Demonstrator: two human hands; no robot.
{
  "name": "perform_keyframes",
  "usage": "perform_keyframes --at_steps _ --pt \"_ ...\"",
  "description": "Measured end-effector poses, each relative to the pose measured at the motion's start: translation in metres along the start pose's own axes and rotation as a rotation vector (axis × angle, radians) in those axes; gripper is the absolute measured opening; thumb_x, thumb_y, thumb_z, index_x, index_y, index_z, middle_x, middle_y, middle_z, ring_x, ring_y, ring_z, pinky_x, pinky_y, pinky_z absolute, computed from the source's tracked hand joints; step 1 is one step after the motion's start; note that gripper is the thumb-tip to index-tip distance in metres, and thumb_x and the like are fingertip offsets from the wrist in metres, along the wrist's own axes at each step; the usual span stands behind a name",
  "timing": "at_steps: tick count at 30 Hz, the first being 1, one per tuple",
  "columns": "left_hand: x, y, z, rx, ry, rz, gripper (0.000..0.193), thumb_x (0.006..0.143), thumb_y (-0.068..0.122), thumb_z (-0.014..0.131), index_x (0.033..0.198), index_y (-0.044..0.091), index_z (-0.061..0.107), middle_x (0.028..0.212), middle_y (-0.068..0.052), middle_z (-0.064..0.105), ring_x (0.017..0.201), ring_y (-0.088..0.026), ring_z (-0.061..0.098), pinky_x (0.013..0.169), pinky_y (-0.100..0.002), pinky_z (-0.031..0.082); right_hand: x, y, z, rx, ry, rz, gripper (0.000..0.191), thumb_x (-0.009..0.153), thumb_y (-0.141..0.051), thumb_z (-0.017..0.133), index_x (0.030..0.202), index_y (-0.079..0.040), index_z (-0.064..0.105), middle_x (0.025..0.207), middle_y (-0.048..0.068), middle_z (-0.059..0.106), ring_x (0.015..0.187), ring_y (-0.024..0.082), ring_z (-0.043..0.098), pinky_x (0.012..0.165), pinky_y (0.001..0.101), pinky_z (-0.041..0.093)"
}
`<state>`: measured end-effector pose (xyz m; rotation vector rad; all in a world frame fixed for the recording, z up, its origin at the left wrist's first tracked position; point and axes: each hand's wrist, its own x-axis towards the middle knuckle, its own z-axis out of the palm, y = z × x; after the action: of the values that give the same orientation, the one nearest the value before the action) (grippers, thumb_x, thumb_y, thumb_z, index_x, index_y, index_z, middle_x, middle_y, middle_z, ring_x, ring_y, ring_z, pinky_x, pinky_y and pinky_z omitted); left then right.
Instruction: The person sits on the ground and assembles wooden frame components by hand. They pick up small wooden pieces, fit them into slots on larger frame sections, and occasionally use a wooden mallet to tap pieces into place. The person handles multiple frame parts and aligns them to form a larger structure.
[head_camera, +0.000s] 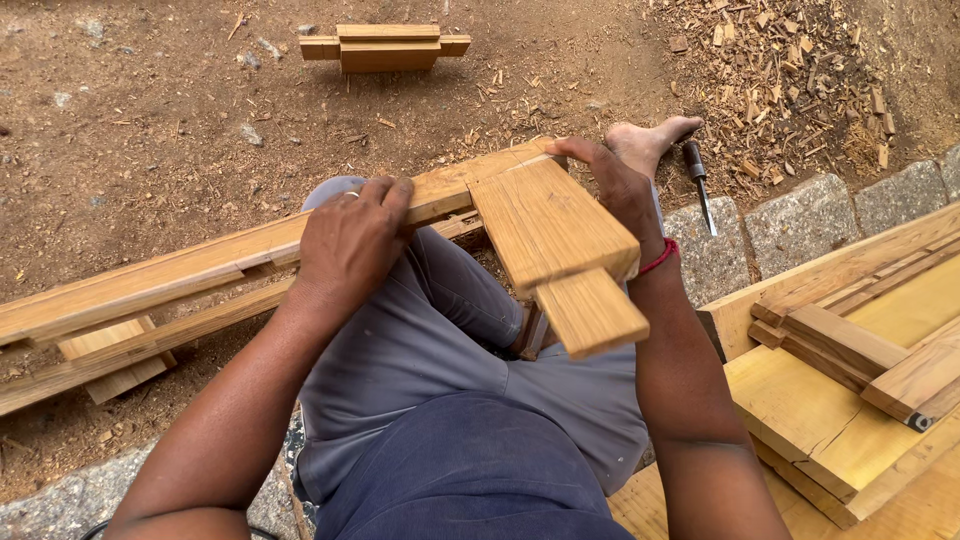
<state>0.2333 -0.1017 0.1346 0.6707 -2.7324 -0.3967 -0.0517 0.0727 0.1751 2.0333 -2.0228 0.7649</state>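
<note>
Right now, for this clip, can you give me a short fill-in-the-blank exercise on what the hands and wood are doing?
1. The left hand grips a long wooden ____.
2. The right hand steadies a block made of ____.
3. A chisel lies beside the person's bare ____.
4. Wood chips are scattered on the ____.

Missing words: plank; wood; foot; ground
</note>
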Motion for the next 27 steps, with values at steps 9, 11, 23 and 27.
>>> perform_keyframes --at_steps 9,11,23,27 --pt "0.067 -0.032 -0.053 -0.26 -0.588 -0.043 0.078 0.068 0.059 0.084 0.124 0.007 0.068 0.097 -0.02 0.076 0.088 -0.034 0.074 0.085 -0.047 0.058 0.071 0.001 -0.02 0.173 -0.311 0.26 0.049 0.088 -0.049 0.083 0.111 -0.007 0.072 0.099 0.01 0.077 0.094 0.023 0.075 0.086 0.0378 0.059" --pt "0.069 -0.033 -0.062 -0.308 -0.821 -0.043 0.077 0.067 0.064 0.082 0.116 0.006 0.073 0.099 -0.019 0.078 0.093 -0.031 0.075 0.084 -0.046 0.058 0.074 0.0 -0.03 0.115 -0.572 0.478 0.052 0.089 -0.055 0.078 0.105 -0.006 0.075 0.096 0.011 0.079 0.09 0.022 0.075 0.085 0.0371 0.058" --pt "0.055 -0.049 -0.04 -1.12 -1.322 -0.221 0.075 0.086 0.058 0.065 0.123 -0.007 0.068 0.09 -0.015 0.077 0.073 -0.013 0.075 0.06 -0.027 0.062 0.052 -0.024 -0.033 1.34 -0.764 1.196 0.082 0.076 -0.047 0.074 0.137 0.003 0.053 0.121 0.019 0.07 0.109 0.026 0.07 0.089 0.0461 0.059" --pt "0.054 -0.056 -0.034 -1.247 -1.39 -0.317 0.074 0.084 0.055 0.07 0.127 -0.004 0.062 0.086 -0.015 0.073 0.067 -0.015 0.071 0.055 -0.03 0.061 0.048 -0.033 -0.035 1.417 -0.709 1.169 0.076 0.083 -0.046 0.072 0.139 0.001 0.055 0.124 0.017 0.07 0.109 0.023 0.07 0.092 0.0405 0.057"
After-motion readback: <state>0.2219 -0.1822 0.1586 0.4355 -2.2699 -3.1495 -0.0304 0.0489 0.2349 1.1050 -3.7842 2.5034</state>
